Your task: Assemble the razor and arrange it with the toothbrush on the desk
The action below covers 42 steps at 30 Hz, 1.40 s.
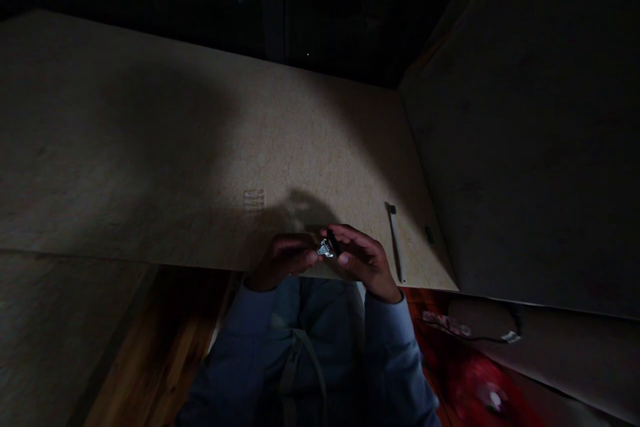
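My left hand (287, 259) pinches a small shiny silver metal piece (325, 248) between thumb and fingers, just above the front edge of the table. My right hand (363, 260) is closed round a short black bar-shaped piece (334, 242), held between thumb and fingertips. The silver piece and the black bar meet or nearly touch; together they look like a razor head, but the dim light hides the detail. Beyond my left hand a small clear plastic case (254, 200) with slots lies on the tabletop. A light-handled toothbrush (397, 243) rests to the right of my right hand.
The pale patterned table (300, 127) ends against a dark panel (525, 133) on the right and dark glass at the back. A small dark item (429, 235) lies near the right edge. Below are a cable (480, 338) and a red bag (480, 383).
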Available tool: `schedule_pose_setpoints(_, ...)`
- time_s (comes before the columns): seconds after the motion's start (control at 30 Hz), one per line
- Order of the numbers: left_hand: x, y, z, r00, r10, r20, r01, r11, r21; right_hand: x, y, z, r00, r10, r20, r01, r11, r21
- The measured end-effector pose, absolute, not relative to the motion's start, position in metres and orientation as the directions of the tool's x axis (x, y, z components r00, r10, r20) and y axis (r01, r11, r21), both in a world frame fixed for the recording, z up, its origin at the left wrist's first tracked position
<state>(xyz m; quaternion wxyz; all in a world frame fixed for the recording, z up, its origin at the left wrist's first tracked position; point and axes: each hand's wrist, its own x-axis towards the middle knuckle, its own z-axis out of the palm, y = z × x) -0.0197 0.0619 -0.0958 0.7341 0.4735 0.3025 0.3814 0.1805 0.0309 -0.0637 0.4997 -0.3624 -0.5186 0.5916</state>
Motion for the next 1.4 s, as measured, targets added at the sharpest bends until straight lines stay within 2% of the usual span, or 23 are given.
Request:
schedule_pose_setpoints(0.2,-0.02,0.06,-0.094,0.51,0.851,-0.128,-0.276,0.302,0.912,0.182,0.032,-0.067,-0.227,0.967,0.113,-0.191,0.07,-0.979)
schedule_pose_setpoints(0.4,-0.019,0.062,-0.089,0.524,0.849,-0.069,-0.267,0.241,0.933,0.182,0.033,-0.065,-0.241,0.963,0.123,-0.188,0.078,-0.979)
schedule_pose_setpoints(0.93,-0.022,0.061,-0.099,0.532,0.841,-0.097,-0.236,0.257,0.937,0.184,0.032,-0.066,-0.268,0.958,0.098,-0.137,0.063,-0.989)
schedule_pose_setpoints(1.4,-0.02,0.061,-0.097,0.523,0.838,-0.156,-0.247,0.324,0.913,0.182,0.032,-0.062,-0.262,0.961,0.086,-0.138,0.051,-0.989)
